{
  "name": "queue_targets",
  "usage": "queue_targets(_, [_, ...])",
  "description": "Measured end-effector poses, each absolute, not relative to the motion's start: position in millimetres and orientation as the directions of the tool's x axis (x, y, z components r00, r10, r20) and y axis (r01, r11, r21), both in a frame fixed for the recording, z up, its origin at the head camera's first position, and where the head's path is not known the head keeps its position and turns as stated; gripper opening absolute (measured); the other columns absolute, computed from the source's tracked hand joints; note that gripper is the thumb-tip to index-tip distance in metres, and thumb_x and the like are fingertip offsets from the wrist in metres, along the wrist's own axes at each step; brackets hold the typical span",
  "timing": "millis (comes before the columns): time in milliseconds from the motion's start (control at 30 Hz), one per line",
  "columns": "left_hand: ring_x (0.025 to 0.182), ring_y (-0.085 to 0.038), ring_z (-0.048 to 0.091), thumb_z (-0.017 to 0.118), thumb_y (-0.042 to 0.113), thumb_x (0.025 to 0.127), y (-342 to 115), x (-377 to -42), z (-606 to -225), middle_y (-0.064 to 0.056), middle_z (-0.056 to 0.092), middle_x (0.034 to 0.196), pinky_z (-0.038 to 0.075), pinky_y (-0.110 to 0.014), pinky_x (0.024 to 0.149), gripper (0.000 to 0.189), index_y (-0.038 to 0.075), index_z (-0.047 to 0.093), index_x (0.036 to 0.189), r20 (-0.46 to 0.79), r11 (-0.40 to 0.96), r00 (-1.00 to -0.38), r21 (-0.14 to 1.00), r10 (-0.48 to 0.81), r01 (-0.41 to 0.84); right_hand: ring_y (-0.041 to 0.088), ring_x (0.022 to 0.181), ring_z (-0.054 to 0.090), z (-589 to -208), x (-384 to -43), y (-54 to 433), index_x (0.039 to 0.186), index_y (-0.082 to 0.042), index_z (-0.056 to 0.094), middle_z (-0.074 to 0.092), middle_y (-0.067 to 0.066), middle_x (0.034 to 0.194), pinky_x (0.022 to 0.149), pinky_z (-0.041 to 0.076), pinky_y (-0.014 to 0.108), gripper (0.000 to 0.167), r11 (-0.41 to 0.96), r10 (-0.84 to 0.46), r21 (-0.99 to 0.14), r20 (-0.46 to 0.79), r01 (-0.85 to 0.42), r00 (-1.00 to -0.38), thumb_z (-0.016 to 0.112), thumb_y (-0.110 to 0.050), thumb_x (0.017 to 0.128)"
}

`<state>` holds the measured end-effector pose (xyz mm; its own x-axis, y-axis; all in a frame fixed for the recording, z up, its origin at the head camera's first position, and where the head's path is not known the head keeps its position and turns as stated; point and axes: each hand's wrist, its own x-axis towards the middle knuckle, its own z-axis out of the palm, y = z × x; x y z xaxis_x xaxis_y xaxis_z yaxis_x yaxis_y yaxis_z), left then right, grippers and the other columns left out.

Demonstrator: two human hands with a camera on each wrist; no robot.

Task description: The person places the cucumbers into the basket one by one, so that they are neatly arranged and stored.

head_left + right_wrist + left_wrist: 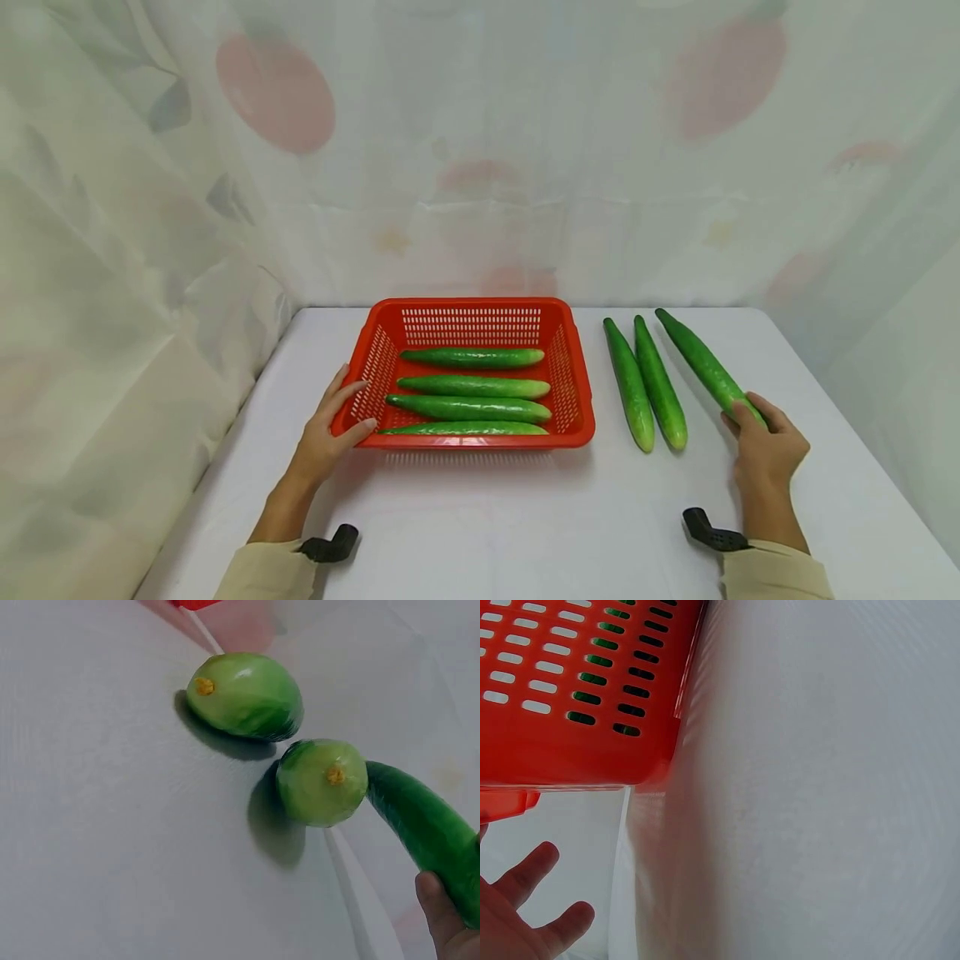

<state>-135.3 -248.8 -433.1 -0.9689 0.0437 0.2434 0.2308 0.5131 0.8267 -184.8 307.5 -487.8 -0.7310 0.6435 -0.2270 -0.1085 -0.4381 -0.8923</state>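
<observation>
My left hand [321, 437] rests at the left front corner of a red plastic basket [480, 442], thumb and one finger reaching over its rim. In the left wrist view, two spread fingers [529, 876] stand outside the basket wall. Several green cucumbers [472, 387] lie crosswise inside the basket. On the right, my right hand [771, 446] grips the near end of a cucumber [701, 358], which slants away to the far left. Its thumb [435, 904] presses along the side. Two more cucumbers [630, 392] [660, 387] lie side by side between basket and right hand.
A white cloth covers the table [480, 525]. Behind it and at both sides hang pale printed curtains [480, 167]. Black wrist devices [330, 543] are strapped at both of the person's cuffs.
</observation>
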Motion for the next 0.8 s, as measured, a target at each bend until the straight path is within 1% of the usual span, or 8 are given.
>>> queue_targets(167, [0.139, -0.039, 0.019, 0.066, 0.010, 0.087, -249.3, -135.6, -433.7, -0.016, 0.015, 0.157, 0.030, -0.061, 0.098, 0.053, -0.003, 0.048, 0.136, 0.245, 0.508, -0.968, 0.829, 0.046, 0.234, 0.020, 0.112, 0.048, -478.5, -183.1, 307.6, 0.117, 0.000, 0.068, 0.044, 0.006, 0.122, 0.076, 0.051, 0.028, 0.035, -0.427, 0.625, -0.897, -0.202, -0.114, -0.754, 0.071, 0.006, 0.083])
queue_targets(267, [0.139, -0.039, 0.019, 0.066, 0.011, 0.088, -249.5, -135.5, -433.3, -0.017, 0.015, 0.157, 0.030, -0.061, 0.098, 0.053, -0.003, 0.048, 0.136, 0.245, 0.513, -0.968, 0.826, 0.046, 0.233, 0.020, 0.112, 0.047, -471.1, -182.3, 307.6, 0.117, 0.000, 0.068, 0.043, 0.005, 0.123, 0.076, 0.052, 0.029, 0.035, -0.430, 0.611, -0.894, -0.190, -0.122, -0.769, 0.072, 0.005, 0.082])
queue_targets(433, [0.139, -0.040, 0.019, 0.066, 0.012, 0.088, -249.0, -135.1, -432.6, -0.016, 0.015, 0.157, 0.030, -0.062, 0.098, 0.053, -0.002, 0.048, 0.136, 0.240, 0.516, -0.970, 0.826, 0.046, 0.229, 0.020, 0.115, 0.043, -458.2, -180.4, 308.6, 0.118, 0.000, 0.067, 0.041, 0.004, 0.125, 0.076, 0.052, 0.030, 0.037, -0.430, 0.587, -0.893, -0.168, -0.129, -0.792, 0.072, 0.005, 0.082])
queue_targets(600, [0.139, -0.041, 0.019, 0.066, 0.009, 0.087, -248.9, -135.6, -432.2, -0.017, 0.015, 0.157, 0.030, -0.063, 0.098, 0.053, -0.002, 0.049, 0.135, 0.244, 0.521, -0.969, 0.822, 0.041, 0.229, 0.020, 0.115, 0.042, -447.6, -180.1, 308.4, 0.118, 0.001, 0.068, 0.042, 0.004, 0.126, 0.073, 0.052, 0.030, 0.038, -0.412, 0.571, -0.900, -0.135, -0.140, -0.810, 0.074, 0.005, 0.081])
queue_targets(800, [0.139, -0.041, 0.018, 0.066, 0.008, 0.086, -248.9, -135.7, -431.5, -0.017, 0.016, 0.157, 0.030, -0.063, 0.098, 0.053, -0.002, 0.049, 0.135, 0.245, 0.525, -0.969, 0.819, 0.044, 0.231, 0.022, 0.112, 0.044, -435.8, -178.5, 306.2, 0.114, 0.004, 0.068, 0.045, 0.008, 0.123, 0.070, 0.053, 0.032, 0.035, -0.414, 0.546, -0.893, -0.089, -0.176, -0.833, 0.074, 0.008, 0.080])
